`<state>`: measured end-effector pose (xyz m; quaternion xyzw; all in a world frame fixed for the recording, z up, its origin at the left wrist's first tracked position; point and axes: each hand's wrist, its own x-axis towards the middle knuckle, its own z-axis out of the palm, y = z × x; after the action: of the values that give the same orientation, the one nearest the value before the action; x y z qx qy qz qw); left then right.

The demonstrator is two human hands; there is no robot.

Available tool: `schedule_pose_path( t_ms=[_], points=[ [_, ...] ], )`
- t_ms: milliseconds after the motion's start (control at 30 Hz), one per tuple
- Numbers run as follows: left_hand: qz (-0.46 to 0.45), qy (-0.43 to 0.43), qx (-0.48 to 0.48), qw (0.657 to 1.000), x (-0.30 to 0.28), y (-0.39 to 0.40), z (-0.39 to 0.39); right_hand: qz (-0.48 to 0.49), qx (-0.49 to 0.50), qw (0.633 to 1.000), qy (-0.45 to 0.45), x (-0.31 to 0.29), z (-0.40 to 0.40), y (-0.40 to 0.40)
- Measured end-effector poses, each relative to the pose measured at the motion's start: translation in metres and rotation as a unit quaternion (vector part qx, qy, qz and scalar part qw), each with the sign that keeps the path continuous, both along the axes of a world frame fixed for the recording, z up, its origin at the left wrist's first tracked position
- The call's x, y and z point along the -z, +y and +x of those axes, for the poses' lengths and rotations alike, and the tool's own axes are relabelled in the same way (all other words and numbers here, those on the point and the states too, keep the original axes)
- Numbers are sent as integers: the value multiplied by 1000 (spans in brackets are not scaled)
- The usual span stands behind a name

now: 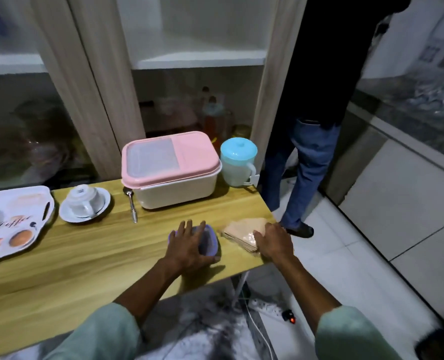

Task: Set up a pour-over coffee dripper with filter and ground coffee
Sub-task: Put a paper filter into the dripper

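A small purple tub (208, 241) stands near the right end of the wooden table (91, 258). My left hand (188, 246) lies over its top, fingers spread and wrapped around it. To its right a stack of brown paper filters (244, 231) in a clear wrapper lies at the table's corner. My right hand (274, 241) rests on the stack's near end, gripping it. An upturned white cup on a saucer (84, 203) and a metal spoon (132, 203) lie further back. No dripper shows.
A pink-lidded white box (170, 168) and a blue-lidded jug (237, 162) stand at the back by a cabinet. A printed tray (10, 222) lies at the left. Another person's legs (304, 172) stand on the tiled floor right of the table. Cables lie below.
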<state>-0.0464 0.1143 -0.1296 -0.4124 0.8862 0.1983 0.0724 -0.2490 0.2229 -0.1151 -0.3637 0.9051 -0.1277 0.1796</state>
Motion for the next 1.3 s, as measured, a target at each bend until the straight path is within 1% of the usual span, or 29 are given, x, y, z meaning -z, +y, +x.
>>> schedule_pose_path(
  t_ms=[100,167,233,400,467,533,600,700,800,867,967,1067,1167,1300],
  points=[
    [-16,-52,18,998,12,-6,-1,-14,99,990,-104,16,-10,-3],
    [-26,-60,20,998,16,-11,-3,-43,155,973,-165,24,-15,-13],
    [-19,-56,13,998,16,-17,-7,-69,203,957,-195,32,-19,-26],
    [33,-77,5,997,15,-26,-13,-55,244,941,-228,50,-28,-47],
    [37,-80,9,996,15,-27,-13,-61,263,925,-268,53,-30,-52],
    [42,-73,12,996,17,-29,-12,-82,280,899,-327,55,-32,-56],
    [44,-61,13,997,15,-30,-13,-120,272,879,-373,55,-31,-56],
    [30,-45,12,998,11,-30,-6,-183,233,859,-418,47,-22,-51],
    [9,-19,1,1000,4,-33,17,-233,197,842,-444,31,-3,-50],
    [-18,-15,-5,1000,-4,-39,44,-247,168,834,-464,20,18,-54],
    [-34,-16,-32,999,-21,-50,91,-241,127,836,-477,6,57,-65],
    [-57,-15,-63,996,-40,-55,155,-222,86,846,-476,-7,111,-80],
    [-73,-23,-84,994,-52,-56,225,-211,58,848,-483,-16,170,-93],
    [-85,-37,-122,988,-59,-59,327,-197,47,835,-512,-21,258,-109]
  ],
)
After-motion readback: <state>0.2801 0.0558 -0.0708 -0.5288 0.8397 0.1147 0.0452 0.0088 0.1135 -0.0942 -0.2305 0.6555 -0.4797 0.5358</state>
